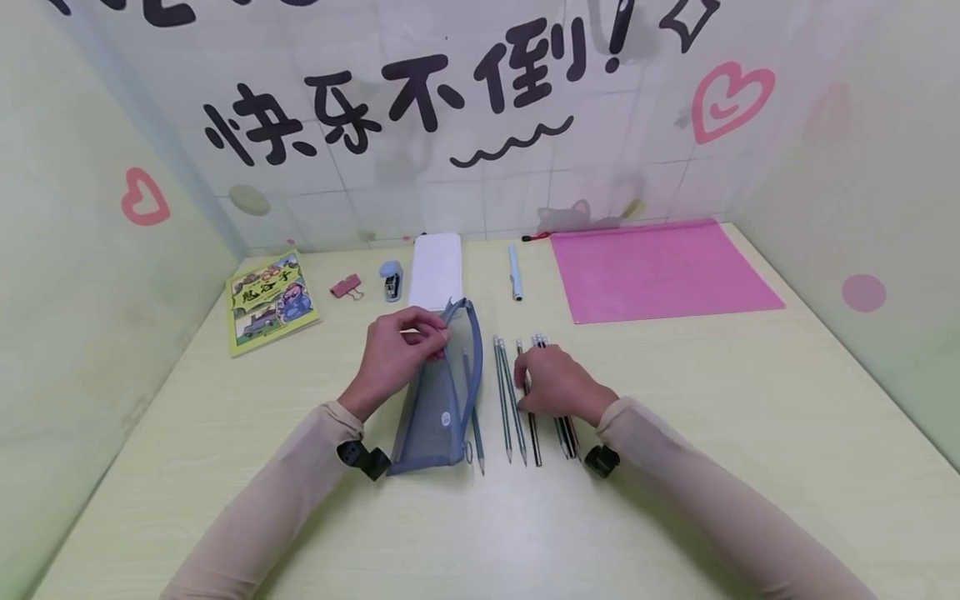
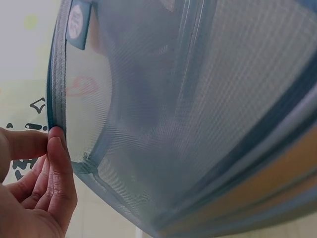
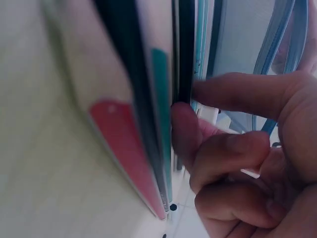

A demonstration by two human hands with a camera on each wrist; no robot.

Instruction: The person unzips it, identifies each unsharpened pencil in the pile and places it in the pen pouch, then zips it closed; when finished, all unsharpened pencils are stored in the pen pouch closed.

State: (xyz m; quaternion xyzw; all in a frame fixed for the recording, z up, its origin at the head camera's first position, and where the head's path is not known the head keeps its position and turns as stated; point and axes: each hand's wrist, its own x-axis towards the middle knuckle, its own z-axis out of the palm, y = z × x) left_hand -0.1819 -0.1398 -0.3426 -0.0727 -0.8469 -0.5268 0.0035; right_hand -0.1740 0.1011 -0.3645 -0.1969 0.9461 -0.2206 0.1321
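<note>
Mesh pouch (image 1: 435, 400) rim pinched by left fingers (image 2: 57, 153); right fingers (image 3: 185, 131) clamp a slim black pencil (image 1: 531, 421)

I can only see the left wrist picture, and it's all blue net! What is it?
Observer: A mesh pencil pouch on a table. The left hand pinches its open top edge.
Operator: What's the other hand doing?
Observer: The right hand rests on a row of pencils beside the pouch, fingers on a dark one.
Operator: Is anything in the pouch?
Observer: One pencil shows through the mesh, its tip poking out at the near end.
Operator: What else is on the table?
Observer: At the far edge: a book, a pink clip, a small stapler, a white case, a pen and a pink folder.
</note>
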